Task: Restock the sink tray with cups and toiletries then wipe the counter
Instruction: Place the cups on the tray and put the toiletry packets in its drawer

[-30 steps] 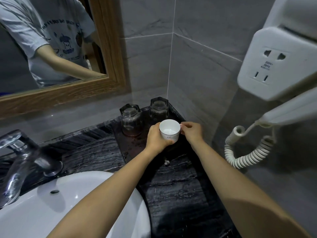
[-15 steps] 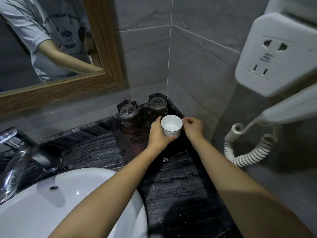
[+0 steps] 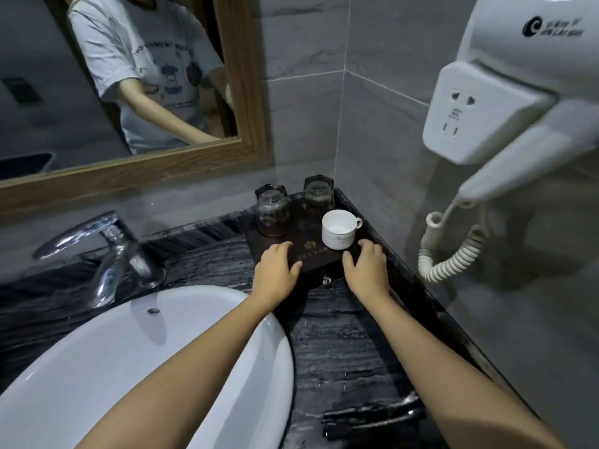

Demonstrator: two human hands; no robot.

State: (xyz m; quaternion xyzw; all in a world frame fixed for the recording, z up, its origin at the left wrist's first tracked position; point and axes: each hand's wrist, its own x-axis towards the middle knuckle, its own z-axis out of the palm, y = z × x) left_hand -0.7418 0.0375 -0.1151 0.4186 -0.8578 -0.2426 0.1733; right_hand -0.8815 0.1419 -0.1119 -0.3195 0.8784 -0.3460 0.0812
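Note:
A white cup (image 3: 338, 230) with its handle to the right stands upright on the dark tray (image 3: 311, 257) in the counter's back right corner. Two upturned glass tumblers (image 3: 273, 210) (image 3: 318, 197) stand behind it on the tray. My left hand (image 3: 275, 270) rests near the tray's front left edge, fingers spread and holding nothing. My right hand (image 3: 368, 268) lies at the tray's front right edge, just below the cup, also empty. Neither hand touches the cup.
The white basin (image 3: 129, 367) fills the lower left, with a chrome tap (image 3: 107, 251) behind it. Black marble counter (image 3: 340, 345) runs toward me. A wall hair dryer with socket (image 3: 492, 108) and coiled cord (image 3: 450, 251) hangs at right. A wood-framed mirror (image 3: 136, 166) is above.
Both hands let go of the white cup, which now stands on the tray. The hands drew back to the tray's front edge.

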